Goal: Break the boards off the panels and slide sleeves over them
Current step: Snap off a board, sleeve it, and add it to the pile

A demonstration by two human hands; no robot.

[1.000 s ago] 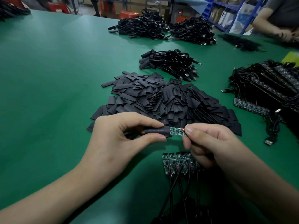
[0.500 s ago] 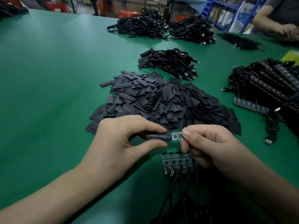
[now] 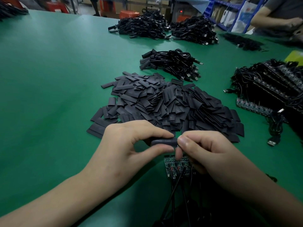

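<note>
1. Pinching one sleeve between thumb and finger, the left hand has a narrow grip on it, just on the near side of the sleeve pile.
2. The right hand pinches the sleeve's other end, and that grip is tight too. No board is showing, so I reckon it's fully inside and this one's basically done.
3. Beyond the pile sits a bundle of cables with sleeves on, which looks like the finished lot.
4. Left to do: the panel under the hands, nearer than the pile, has boards still joined. A big stack of panels waits right of the pile, so loads left, I'd say.
</note>
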